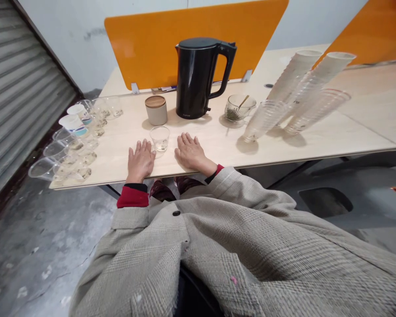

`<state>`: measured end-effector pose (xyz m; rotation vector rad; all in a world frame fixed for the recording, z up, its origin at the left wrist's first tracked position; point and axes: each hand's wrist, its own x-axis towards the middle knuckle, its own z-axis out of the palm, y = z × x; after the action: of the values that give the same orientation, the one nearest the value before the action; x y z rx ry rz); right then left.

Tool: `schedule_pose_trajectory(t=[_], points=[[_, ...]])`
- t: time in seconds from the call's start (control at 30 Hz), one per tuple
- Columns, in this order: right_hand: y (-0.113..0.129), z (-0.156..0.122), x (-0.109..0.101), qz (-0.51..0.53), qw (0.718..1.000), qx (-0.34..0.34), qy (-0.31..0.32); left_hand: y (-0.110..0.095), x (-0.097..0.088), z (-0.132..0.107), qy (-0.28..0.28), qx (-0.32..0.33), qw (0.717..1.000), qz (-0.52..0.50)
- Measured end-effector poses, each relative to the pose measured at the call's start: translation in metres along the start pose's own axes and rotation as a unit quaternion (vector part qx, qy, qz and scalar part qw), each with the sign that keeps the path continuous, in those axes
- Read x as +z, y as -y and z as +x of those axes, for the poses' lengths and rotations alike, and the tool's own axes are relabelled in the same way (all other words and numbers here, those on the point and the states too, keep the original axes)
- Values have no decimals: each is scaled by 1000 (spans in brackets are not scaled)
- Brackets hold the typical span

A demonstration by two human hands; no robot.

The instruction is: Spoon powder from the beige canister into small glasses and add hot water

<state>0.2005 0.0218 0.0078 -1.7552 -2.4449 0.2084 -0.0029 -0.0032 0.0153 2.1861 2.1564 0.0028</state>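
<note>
we lay our left hand [140, 160] and right hand [191, 153] flat on the pale wooden tabletop [218, 143], fingers released (gripping nothing), flanking a small clear glass cup [160, 138] within easy reach.

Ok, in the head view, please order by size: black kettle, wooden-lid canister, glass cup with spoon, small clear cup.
1. The black kettle, clearly largest.
2. The wooden-lid canister and the glass cup with spoon look alike; I cannot rank them.
3. The small clear cup, smallest.
</note>
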Motion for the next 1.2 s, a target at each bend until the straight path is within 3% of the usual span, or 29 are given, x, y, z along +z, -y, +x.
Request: schedule_pose_trajectory(t=[1.2], points=[[-1,2,4,-1,1000,2,-5,2,2,0,-11,6,1000,-2]])
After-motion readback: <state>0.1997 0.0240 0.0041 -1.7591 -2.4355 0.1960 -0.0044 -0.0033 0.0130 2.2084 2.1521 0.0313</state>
